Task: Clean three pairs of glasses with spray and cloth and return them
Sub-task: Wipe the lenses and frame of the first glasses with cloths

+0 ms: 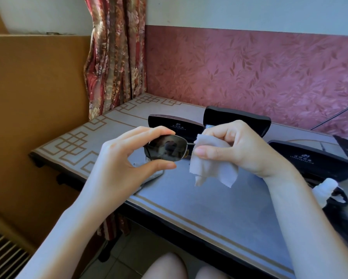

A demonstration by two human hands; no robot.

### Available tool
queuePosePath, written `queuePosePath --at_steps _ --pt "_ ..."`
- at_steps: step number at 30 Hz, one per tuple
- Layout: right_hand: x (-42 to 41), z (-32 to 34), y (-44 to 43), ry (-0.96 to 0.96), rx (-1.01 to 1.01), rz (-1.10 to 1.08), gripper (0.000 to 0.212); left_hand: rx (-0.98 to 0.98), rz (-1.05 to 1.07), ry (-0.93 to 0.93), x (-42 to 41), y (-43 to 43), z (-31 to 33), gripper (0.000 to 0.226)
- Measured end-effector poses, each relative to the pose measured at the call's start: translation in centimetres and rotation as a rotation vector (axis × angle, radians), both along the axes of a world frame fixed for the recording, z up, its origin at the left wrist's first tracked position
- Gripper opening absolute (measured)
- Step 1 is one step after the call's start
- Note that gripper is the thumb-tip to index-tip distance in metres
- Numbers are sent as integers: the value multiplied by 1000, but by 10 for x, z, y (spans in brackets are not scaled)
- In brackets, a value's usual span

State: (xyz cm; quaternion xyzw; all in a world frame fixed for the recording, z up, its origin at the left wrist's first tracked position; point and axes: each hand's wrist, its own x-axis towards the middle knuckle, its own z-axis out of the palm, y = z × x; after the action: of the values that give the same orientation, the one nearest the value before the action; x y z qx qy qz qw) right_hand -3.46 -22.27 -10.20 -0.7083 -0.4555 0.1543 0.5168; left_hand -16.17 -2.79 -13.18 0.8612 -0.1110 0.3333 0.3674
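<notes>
Sunglasses (pixel 166 148) with a dark lens and a thin metal frame are held above the table (pixel 209 208), at the centre of the frame. The left hand (pixel 118 168) pinches the rim of the visible lens, with fingers curled over its top edge and the thumb under its bottom edge. The right hand (pixel 239 146), just right of that lens, pinches a pale grey cloth (pixel 213 170) between thumb and fingers. The cloth covers the other half of the sunglasses, so the second lens is hidden. Its loose corners hang down toward the tabletop.

Behind the hands, two black cases stand open on the table. The left case (pixel 175 124) shows printed lettering inside its lid. The middle case (pixel 237 117) is partly hidden by the right hand. A third case (pixel 310 160), also black and lettered, lies at the right of the frame, near the right wrist. Below it, at the right edge, lies a white object (pixel 324 190) with a dark strap; what it is cannot be told.

A flowered curtain (pixel 114 57) hangs at upper left. A pink leaf-patterned wall (pixel 249 73) fills the background. Bare knees (pixel 169 266) show at bottom centre.
</notes>
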Motion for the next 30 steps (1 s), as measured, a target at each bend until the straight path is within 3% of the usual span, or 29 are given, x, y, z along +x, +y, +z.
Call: queuePosePath --at_steps 4,12,18,23,30 --pt "0 -1 0 24 18 -8 28 1 19 13 -1 -1 2 47" --pt "1 1 -3 45 10 30 5 -17 32 24 -1 -1 4 47" --pt "1 0 -4 27 -12 26 6 10 9 26 -2 -2 4 45" --pt "0 0 -2 -53 8 -4 24 -14 -5 32 -2 0 0 44" --pt "1 0 -1 -69 28 -15 25 -51 30 14 -1 -2 -1 47"
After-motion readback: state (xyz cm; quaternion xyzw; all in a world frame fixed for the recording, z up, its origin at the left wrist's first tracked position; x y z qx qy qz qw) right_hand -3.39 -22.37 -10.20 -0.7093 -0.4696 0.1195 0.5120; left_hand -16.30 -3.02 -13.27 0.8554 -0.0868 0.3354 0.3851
